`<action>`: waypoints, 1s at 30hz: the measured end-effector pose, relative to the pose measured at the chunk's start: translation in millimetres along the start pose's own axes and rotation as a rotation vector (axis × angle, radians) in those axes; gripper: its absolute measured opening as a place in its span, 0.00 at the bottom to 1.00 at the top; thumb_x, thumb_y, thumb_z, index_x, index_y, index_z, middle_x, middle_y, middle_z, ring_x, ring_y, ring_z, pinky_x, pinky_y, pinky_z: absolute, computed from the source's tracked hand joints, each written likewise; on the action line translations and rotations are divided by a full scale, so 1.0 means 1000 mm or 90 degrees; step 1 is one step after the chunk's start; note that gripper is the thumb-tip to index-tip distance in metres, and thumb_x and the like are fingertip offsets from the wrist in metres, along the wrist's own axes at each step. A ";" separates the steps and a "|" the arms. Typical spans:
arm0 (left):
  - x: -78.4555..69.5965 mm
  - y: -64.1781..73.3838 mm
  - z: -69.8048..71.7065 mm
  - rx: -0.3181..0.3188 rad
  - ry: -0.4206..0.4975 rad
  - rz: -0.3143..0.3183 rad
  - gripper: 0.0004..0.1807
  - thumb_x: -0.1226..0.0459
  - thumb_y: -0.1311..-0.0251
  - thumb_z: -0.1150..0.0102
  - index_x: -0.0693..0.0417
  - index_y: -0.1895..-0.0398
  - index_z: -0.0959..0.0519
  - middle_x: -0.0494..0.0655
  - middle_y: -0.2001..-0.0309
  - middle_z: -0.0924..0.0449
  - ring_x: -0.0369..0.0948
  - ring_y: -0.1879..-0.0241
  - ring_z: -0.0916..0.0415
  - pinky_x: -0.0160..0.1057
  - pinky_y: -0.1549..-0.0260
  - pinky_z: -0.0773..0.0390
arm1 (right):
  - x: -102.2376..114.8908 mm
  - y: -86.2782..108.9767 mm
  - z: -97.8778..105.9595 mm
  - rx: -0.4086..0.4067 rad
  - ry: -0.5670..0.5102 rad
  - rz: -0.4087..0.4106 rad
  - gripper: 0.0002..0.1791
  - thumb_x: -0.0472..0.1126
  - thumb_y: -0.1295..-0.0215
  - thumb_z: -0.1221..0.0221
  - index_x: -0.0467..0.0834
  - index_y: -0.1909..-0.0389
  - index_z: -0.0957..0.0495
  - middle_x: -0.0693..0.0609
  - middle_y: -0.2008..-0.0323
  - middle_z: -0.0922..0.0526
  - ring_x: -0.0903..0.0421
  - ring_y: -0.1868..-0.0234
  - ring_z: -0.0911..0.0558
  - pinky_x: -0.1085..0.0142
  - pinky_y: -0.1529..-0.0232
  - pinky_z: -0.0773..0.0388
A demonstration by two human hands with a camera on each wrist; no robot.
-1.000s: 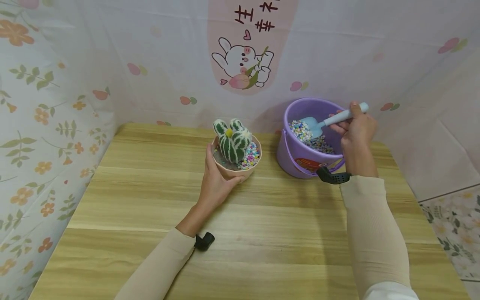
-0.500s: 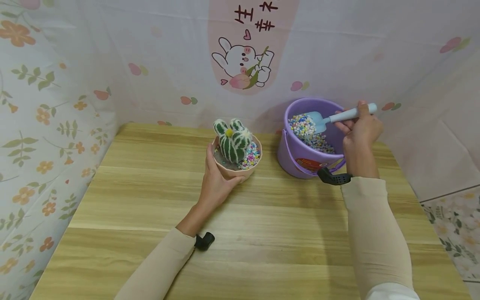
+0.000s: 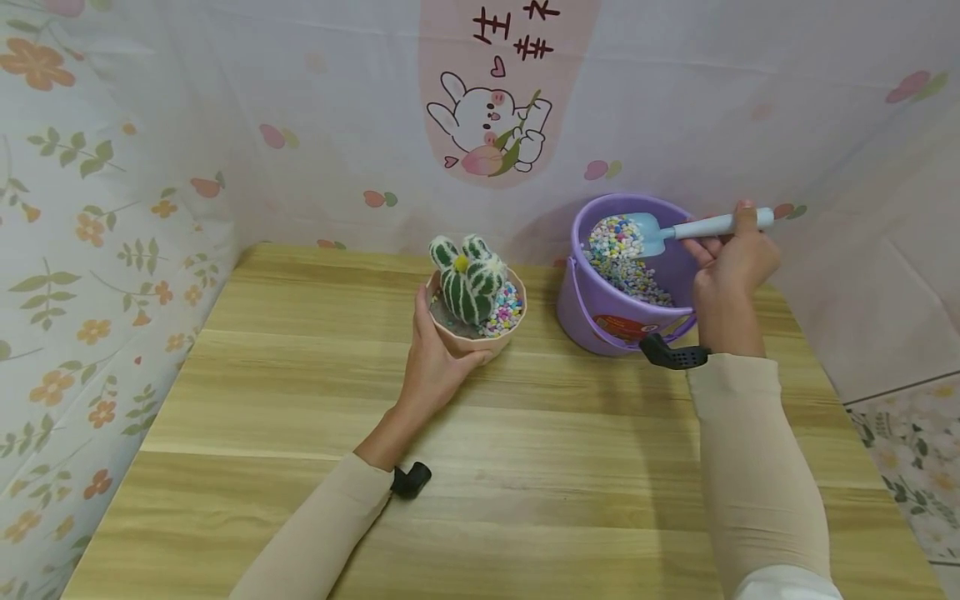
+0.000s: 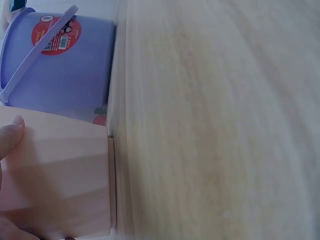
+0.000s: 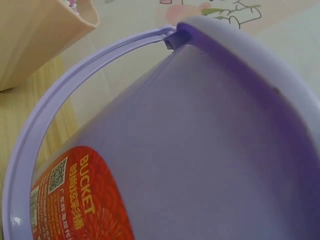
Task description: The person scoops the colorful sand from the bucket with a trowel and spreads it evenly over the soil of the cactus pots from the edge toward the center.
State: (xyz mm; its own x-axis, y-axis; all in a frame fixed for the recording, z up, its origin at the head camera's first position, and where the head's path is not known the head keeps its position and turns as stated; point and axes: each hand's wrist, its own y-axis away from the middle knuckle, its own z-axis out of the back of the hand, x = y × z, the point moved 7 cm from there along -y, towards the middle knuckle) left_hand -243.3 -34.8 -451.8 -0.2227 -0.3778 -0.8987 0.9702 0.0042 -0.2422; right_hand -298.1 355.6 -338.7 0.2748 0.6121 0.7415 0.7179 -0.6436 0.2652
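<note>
My left hand (image 3: 437, 367) holds a pale peach flowerpot (image 4: 60, 175), thumb on its near side and fingers on its left. In the pot stands a green cactus (image 3: 468, 292) with white stripes and a yellow spot. Multicoloured pebbles (image 3: 506, 310) cover the pot's right part; grey material shows at the left. My right hand (image 3: 738, 265) grips the handle of a light blue shovel (image 3: 708, 227), whose blade is heaped with pebbles (image 3: 615, 237) over the purple bucket (image 3: 592, 308). More pebbles (image 3: 641, 282) lie in the bucket. The right wrist view shows neither right hand nor shovel.
The pot and bucket stand on a wooden table (image 3: 480, 483), a short gap apart. Behind them hangs a white printed cloth (image 3: 322, 108). The bucket's handle (image 5: 50, 107) hangs down its near side, by a red label (image 5: 82, 200).
The right hand has lifted the shovel and drawn it right, and its blade now shows a full heap of pebbles. The left hand and the pot stay in place.
</note>
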 end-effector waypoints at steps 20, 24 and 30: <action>-0.003 0.002 0.000 -0.036 -0.025 0.018 0.71 0.52 0.59 0.21 0.43 0.22 0.68 0.50 0.23 0.59 0.49 0.26 0.52 0.55 0.33 0.42 | 0.008 0.009 0.008 -0.004 -0.103 -0.043 0.16 0.42 0.38 0.34 0.51 0.50 0.23 0.41 0.72 0.19 0.41 0.61 0.14 0.49 0.64 0.18; -0.005 0.002 0.000 -0.048 -0.044 0.005 0.72 0.50 0.60 0.20 0.46 0.22 0.66 0.53 0.23 0.57 0.48 0.26 0.51 0.53 0.33 0.41 | 0.006 0.014 0.009 0.010 -0.115 -0.056 0.18 0.42 0.38 0.34 0.50 0.49 0.27 0.41 0.71 0.20 0.41 0.60 0.14 0.49 0.62 0.19; -0.004 -0.001 0.004 -0.015 -0.038 0.010 0.75 0.48 0.64 0.19 0.46 0.22 0.68 0.54 0.23 0.58 0.50 0.25 0.54 0.55 0.32 0.42 | 0.004 0.025 0.007 0.034 -0.128 -0.075 0.21 0.41 0.38 0.34 0.52 0.47 0.30 0.41 0.71 0.21 0.41 0.59 0.14 0.48 0.61 0.19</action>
State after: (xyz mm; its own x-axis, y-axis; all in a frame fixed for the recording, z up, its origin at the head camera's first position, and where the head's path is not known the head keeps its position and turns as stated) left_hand -242.7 -36.9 -446.8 -0.2002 -0.4318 -0.8795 0.9711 0.0319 -0.2367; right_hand -274.6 345.0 -334.0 0.3048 0.7642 0.5684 0.7840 -0.5402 0.3058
